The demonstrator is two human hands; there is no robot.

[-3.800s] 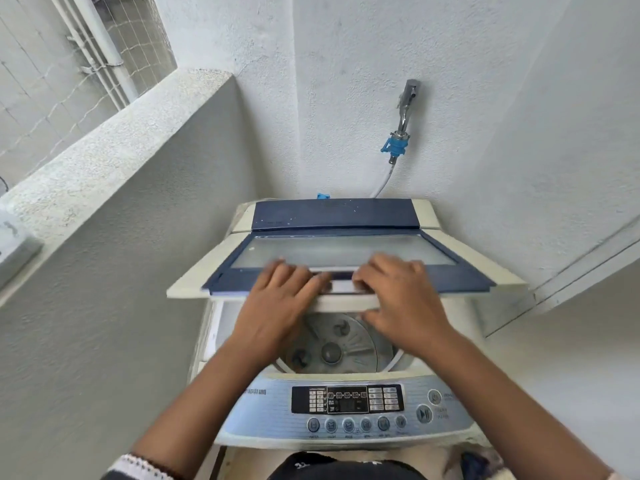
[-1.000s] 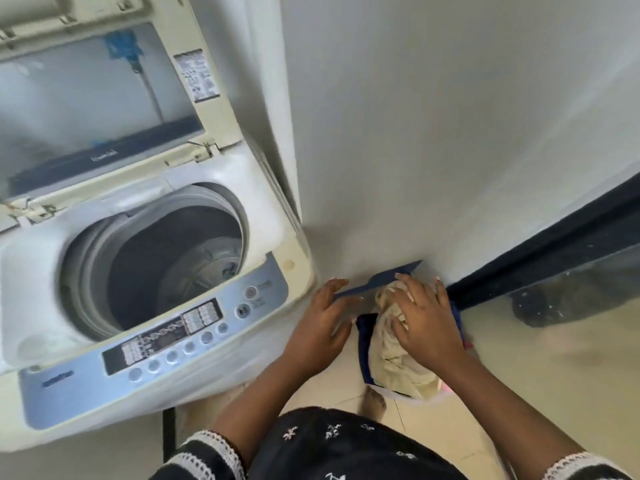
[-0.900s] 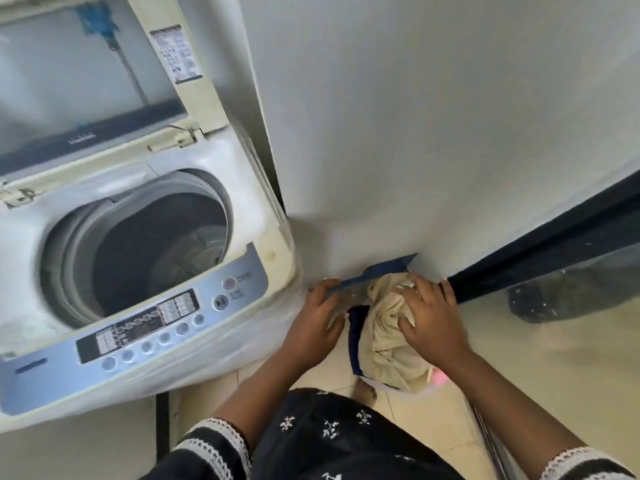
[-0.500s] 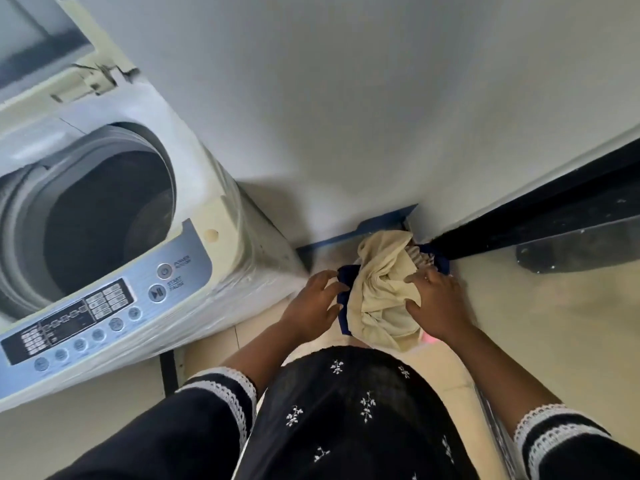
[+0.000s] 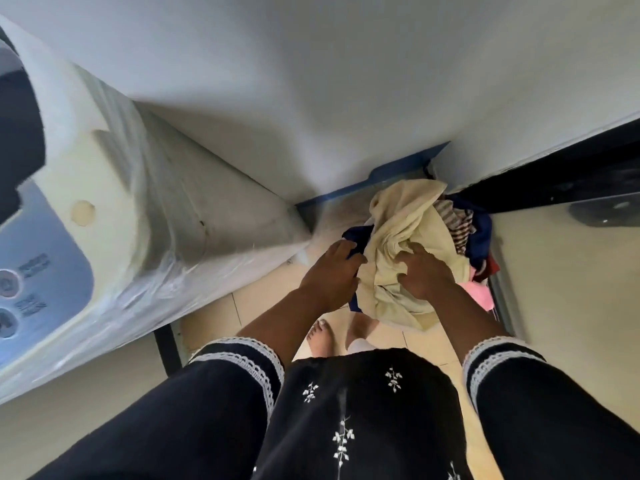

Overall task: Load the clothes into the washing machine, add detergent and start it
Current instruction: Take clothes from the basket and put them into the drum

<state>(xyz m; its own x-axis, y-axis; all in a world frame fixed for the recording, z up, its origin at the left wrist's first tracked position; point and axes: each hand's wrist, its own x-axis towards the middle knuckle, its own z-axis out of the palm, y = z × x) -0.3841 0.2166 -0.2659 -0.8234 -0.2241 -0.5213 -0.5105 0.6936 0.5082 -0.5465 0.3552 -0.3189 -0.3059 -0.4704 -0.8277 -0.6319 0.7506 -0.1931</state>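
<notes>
Black sleeves [image 5: 225, 393] with white lace cuffs, black dress [image 5: 363, 420] embroidered with small white sprigs.

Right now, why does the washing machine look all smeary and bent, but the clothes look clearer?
In the head view, the washing machine sits at the frame's left edge, where the wide lens curves it and motion blur smears its buttons; the pile of clothes near the middle, gripped by the left hand and right hand, looks sharper, with soft, shadow-light daylight.

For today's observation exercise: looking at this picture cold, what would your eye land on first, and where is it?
First, the cream garment topping a heap of clothes on the floor in the corner, gripped by the left hand and right hand. Next, the plastic-wrapped washing machine filling the left side.
</notes>
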